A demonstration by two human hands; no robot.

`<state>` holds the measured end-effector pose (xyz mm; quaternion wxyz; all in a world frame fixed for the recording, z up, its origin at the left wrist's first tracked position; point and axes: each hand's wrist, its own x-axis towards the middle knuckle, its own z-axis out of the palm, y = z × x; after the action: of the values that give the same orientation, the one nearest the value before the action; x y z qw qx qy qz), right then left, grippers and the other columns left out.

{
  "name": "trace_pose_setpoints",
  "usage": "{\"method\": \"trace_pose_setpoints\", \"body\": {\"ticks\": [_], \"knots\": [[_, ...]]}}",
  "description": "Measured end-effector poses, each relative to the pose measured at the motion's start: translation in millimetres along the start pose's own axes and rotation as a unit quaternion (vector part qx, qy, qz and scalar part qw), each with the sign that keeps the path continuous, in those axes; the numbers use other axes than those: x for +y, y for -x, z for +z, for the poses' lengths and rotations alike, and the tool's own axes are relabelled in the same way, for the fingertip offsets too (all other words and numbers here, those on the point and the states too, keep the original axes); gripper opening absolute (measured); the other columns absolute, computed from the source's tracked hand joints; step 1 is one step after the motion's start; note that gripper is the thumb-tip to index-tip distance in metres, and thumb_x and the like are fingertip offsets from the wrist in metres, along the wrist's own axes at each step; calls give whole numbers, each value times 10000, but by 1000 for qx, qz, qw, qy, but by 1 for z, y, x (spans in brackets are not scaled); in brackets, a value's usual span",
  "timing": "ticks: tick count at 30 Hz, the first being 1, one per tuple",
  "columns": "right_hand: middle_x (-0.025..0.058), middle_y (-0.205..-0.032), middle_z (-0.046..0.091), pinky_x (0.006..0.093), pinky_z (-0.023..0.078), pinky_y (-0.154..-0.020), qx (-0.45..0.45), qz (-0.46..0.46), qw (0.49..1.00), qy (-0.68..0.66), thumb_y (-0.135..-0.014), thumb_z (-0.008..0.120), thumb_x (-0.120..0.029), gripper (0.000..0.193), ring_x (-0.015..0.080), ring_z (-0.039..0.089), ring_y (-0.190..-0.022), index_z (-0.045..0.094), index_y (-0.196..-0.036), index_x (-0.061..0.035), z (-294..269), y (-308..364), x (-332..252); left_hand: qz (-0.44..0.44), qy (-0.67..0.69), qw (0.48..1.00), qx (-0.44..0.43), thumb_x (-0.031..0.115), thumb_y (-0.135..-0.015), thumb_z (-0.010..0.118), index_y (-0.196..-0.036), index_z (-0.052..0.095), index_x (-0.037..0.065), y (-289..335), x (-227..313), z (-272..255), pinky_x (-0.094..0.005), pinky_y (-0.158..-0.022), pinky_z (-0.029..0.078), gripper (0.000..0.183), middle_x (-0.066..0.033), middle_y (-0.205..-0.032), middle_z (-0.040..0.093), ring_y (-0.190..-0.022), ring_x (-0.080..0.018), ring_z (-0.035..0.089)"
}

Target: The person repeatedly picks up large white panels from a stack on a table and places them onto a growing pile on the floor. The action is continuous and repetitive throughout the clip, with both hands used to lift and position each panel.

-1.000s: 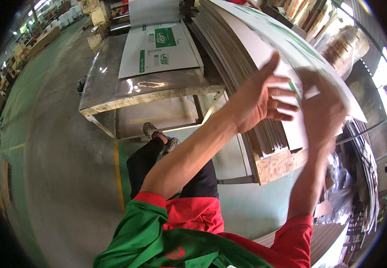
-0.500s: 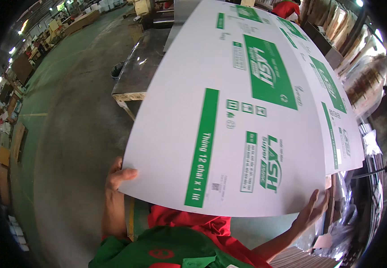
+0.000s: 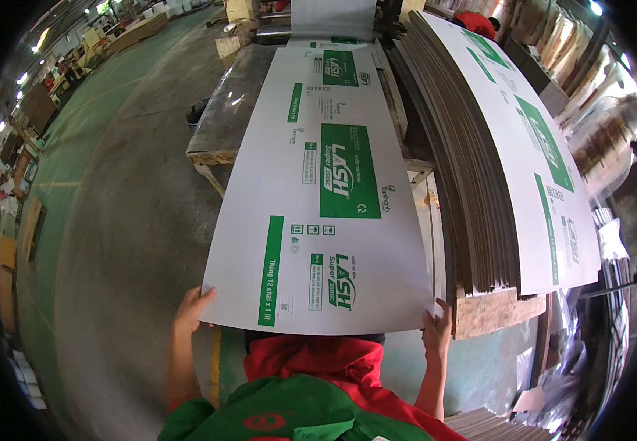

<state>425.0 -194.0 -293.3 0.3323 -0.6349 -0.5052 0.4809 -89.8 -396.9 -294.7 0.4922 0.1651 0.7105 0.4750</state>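
Cardboard sheet (image 3: 307,202), white with green print, stretches from the two hands out over a metal table (image 3: 232,103). In my head view, the left hand (image 3: 190,310) pinches its near left corner and the right hand (image 3: 438,325) pinches its near right one. A tall stack (image 3: 460,169) of sheets stands close along the right, crowding that side, on a wooden board (image 3: 500,314). A dark bucket (image 3: 197,112) sits left of the table. I count one held sheet, one table, one bucket and two stacks, the second stack (image 3: 499,426) at lower right; its layers I cannot number.
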Motion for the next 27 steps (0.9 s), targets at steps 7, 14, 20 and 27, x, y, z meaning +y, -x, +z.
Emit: {"method": "trace_pose_setpoints", "body": {"ticks": [7, 14, 20, 27], "knots": [[-31, -740, 511, 256, 395, -515, -10, 63, 995, 75, -1000, 556, -123, 479, 60, 409, -579, 498, -1475, -143, -14, 31, 19, 147, -25, 972, 181, 268, -928, 690, -1417, 483, -57, 33, -45, 21, -284, -586, 502, 622, -102, -964, 682, -730, -154, 635], [-64, -718, 445, 235, 277, -501, 72, 114, 990, 44, -995, 492, -63, 442, 44, 317, -575, 544, -1433, -93, -47, 59, 39, 96, -82, 965, 230, 174, -946, 653, -1368, 511, -122, 76, -88, 56, -299, -905, 496, 535, -183, -1130, 698, -1004, -168, 635], [58, -1103, 676, 252, 465, -815, 85, -54, 992, 82, -1024, 521, -143, 391, 96, 552, -895, 560, -1390, -11, 16, -85, -5, 164, -75, 965, 189, 392, -954, 658, -1430, 433, -109, -73, -18, 67, -375, -1080, 396, 727, -247, -1386, 552, -1255, -273, 547], [174, -1273, 656, 320, 458, -985, 57, -74, 995, 40, -1004, 519, -109, 388, 191, 609, -1131, 567, -1357, 44, 57, -214, -4, 162, -23, 972, 169, 438, -950, 655, -1418, 468, -91, -185, 41, 85, -369, -1048, 416, 731, -231, -1361, 581, -1222, -270, 570]]}}
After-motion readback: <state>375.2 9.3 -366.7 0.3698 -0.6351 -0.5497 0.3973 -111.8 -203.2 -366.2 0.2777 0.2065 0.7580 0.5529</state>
